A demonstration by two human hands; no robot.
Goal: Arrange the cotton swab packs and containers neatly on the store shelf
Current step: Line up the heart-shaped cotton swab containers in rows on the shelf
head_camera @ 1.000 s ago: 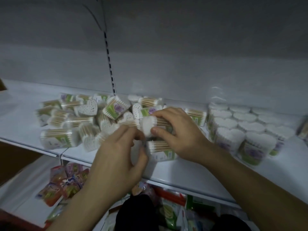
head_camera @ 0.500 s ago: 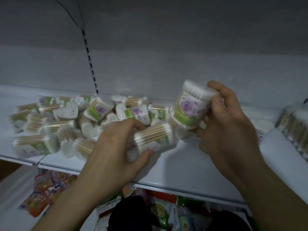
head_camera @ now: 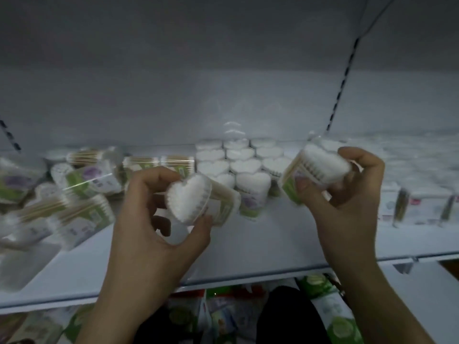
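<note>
now swab-filled heart containers [head_camera: 188, 197] in both hands [head_camera: 149, 234]

**White tips, green labels**

The heart-shaped container [head_camera: 191, 198] near centre has white swab tips and a green label. The second container [head_camera: 320, 170], at 2 o'clock, has the same colours. The loose packs [head_camera: 82, 180] at 9 o'clock have tan sticks and green-and-purple labels. The shelf [head_camera: 260, 244] is white. The slotted strip [head_camera: 340, 90] at 1 o'clock has black-and-white dashes.

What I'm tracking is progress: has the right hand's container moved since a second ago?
Yes, rightward: the right hand carried its swab container from the loose pile across the standing heart-shaped containers.
</note>
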